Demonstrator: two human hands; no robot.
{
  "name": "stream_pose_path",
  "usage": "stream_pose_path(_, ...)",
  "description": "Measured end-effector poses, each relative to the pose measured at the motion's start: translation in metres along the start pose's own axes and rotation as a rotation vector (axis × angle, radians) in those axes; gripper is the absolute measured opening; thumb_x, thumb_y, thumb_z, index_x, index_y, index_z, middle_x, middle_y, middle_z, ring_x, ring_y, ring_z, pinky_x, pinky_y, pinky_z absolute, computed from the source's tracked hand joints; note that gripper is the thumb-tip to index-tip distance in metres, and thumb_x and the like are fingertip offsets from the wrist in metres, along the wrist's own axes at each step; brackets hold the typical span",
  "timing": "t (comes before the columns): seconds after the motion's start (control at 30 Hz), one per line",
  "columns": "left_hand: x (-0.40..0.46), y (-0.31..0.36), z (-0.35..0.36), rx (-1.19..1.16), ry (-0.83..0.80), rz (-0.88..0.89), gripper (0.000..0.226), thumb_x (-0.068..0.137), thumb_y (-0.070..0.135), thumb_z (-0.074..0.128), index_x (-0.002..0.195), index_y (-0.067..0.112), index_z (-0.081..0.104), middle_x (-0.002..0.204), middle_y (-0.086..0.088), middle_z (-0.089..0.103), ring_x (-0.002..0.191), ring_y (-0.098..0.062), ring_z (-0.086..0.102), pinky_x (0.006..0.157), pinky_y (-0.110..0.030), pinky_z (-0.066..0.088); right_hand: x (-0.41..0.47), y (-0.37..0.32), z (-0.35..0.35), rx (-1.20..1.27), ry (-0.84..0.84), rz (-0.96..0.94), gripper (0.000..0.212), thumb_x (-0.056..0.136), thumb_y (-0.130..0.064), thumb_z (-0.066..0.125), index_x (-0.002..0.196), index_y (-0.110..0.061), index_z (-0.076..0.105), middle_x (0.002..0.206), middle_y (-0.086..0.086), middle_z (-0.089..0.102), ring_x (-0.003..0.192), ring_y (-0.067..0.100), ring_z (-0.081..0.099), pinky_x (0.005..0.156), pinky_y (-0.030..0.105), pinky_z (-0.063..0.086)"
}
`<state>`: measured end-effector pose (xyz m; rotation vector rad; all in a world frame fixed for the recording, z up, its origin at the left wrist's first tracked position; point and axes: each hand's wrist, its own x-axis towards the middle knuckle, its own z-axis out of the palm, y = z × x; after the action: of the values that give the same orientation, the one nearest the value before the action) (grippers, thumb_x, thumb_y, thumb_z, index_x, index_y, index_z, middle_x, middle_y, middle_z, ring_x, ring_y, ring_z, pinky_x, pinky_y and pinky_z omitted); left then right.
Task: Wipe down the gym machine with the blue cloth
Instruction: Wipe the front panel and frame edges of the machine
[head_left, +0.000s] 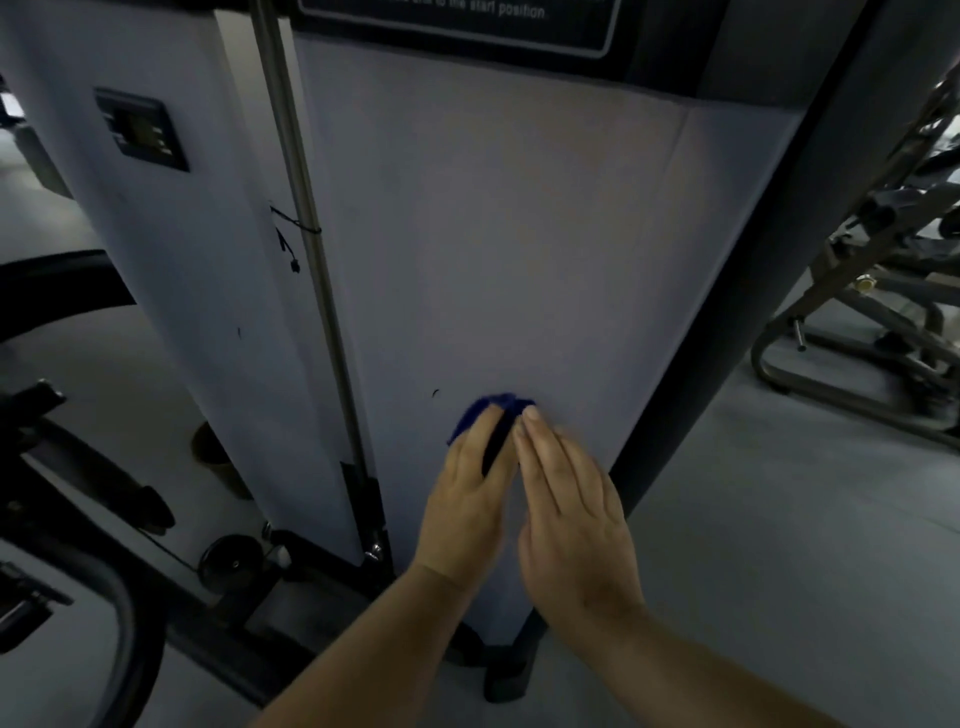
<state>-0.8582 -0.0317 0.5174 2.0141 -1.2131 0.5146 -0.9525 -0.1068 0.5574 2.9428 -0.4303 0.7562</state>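
The gym machine's tall pale grey panel (519, 249) fills the middle of the view, framed by a dark post on its right. Low on that panel sits the blue cloth (498, 405), mostly covered by my hands. My left hand (467, 499) lies flat over the cloth's left part and presses it against the panel. My right hand (571, 509) rests flat beside it, fingertips on the cloth's right edge. Both hands have their fingers stretched out and close together.
A thin metal rod (311, 234) runs down the panel's left edge, with a small dark label plate (140, 130) further left. Black machine arms and a pulley (228, 564) stand at the lower left. Another grey machine frame (872, 322) stands on the floor at the right.
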Motion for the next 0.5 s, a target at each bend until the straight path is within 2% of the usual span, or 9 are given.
stream_pose_path(0.07, 0.015, -0.014, -0.004, -0.003, 0.086, -0.099, 0.056, 0.103, 0.021, 0.044, 0.140, 0.058, 0.024, 0.153, 0.018, 0.032, 0.140, -0.007, 0.032, 0.116, -0.040, 0.032, 0.000, -0.002, 0.002, -0.013, -0.021, 0.012, 0.067, 0.082, -0.007, 0.045, 0.148, -0.002, 0.037, 0.158, 0.008, 0.031, 0.138, 0.025, 0.036, 0.111, 0.036, 0.034)
stream_pose_path(0.1, 0.023, -0.021, -0.009, -0.013, 0.138, -0.172, 0.062, 0.102, 0.018, 0.051, 0.144, 0.055, 0.025, 0.155, 0.025, 0.022, 0.142, -0.003, 0.027, 0.120, -0.033, 0.024, 0.002, -0.004, 0.002, -0.001, -0.033, 0.027, 0.071, 0.078, -0.004, 0.055, 0.148, -0.002, 0.039, 0.157, 0.007, 0.033, 0.135, 0.024, 0.038, 0.111, 0.035, 0.035)
stream_pose_path(0.17, 0.030, -0.033, -0.013, 0.030, 0.223, -0.245, 0.083, 0.093, -0.002, 0.058, 0.154, 0.036, 0.016, 0.158, 0.022, 0.002, 0.147, -0.013, 0.017, 0.121, -0.027, 0.014, 0.005, -0.009, 0.003, 0.025, -0.068, 0.059, 0.080, 0.073, -0.003, 0.068, 0.147, -0.003, 0.040, 0.156, 0.007, 0.035, 0.134, 0.023, 0.037, 0.109, 0.033, 0.032)
stream_pose_path(0.27, 0.004, -0.035, 0.005, -0.053, 0.109, -0.343, 0.082, 0.093, -0.007, 0.053, 0.154, 0.035, 0.017, 0.158, 0.020, -0.005, 0.146, -0.014, 0.013, 0.119, -0.029, 0.017, 0.007, -0.014, 0.003, 0.022, -0.107, 0.066, 0.085, 0.070, -0.008, 0.074, 0.148, -0.004, 0.040, 0.156, 0.006, 0.036, 0.135, 0.023, 0.035, 0.107, 0.033, 0.029)
stream_pose_path(0.33, -0.014, -0.024, 0.016, -0.051, 0.100, -0.351, 0.083, 0.093, -0.006, 0.056, 0.154, 0.034, 0.016, 0.160, 0.014, 0.002, 0.146, -0.010, 0.013, 0.117, -0.018, 0.011, 0.008, -0.014, 0.004, 0.006, -0.123, 0.059, 0.086, 0.069, -0.012, 0.077, 0.147, -0.004, 0.041, 0.155, 0.006, 0.037, 0.134, 0.022, 0.035, 0.106, 0.034, 0.030)
stream_pose_path(0.4, -0.020, -0.025, 0.022, -0.122, 0.077, -0.377, 0.090, 0.095, -0.005, 0.055, 0.153, 0.042, 0.007, 0.159, 0.016, 0.003, 0.147, -0.003, 0.010, 0.114, -0.009, 0.006, 0.009, -0.013, 0.004, 0.003, -0.133, 0.056, 0.086, 0.069, -0.014, 0.078, 0.146, -0.004, 0.042, 0.155, 0.006, 0.038, 0.134, 0.022, 0.036, 0.105, 0.032, 0.031)
stream_pose_path(0.43, -0.015, -0.030, 0.020, -0.136, 0.095, -0.398, 0.088, 0.096, -0.004, 0.053, 0.153, 0.042, 0.006, 0.160, 0.015, 0.004, 0.147, -0.003, 0.010, 0.117, -0.012, 0.007, 0.010, -0.013, 0.005, 0.011, -0.136, 0.058, 0.086, 0.069, -0.013, 0.079, 0.146, -0.005, 0.043, 0.155, 0.005, 0.038, 0.133, 0.021, 0.036, 0.104, 0.032, 0.032)
stream_pose_path(0.5, -0.001, -0.037, 0.010, -0.143, 0.163, -0.469, 0.080, 0.095, -0.009, 0.049, 0.154, 0.032, 0.012, 0.161, 0.004, 0.008, 0.148, -0.010, 0.013, 0.121, -0.027, 0.015, 0.012, -0.014, 0.006, 0.038, -0.148, 0.073, 0.086, 0.068, -0.011, 0.079, 0.146, -0.006, 0.043, 0.155, 0.003, 0.038, 0.131, 0.021, 0.038, 0.103, 0.032, 0.034)
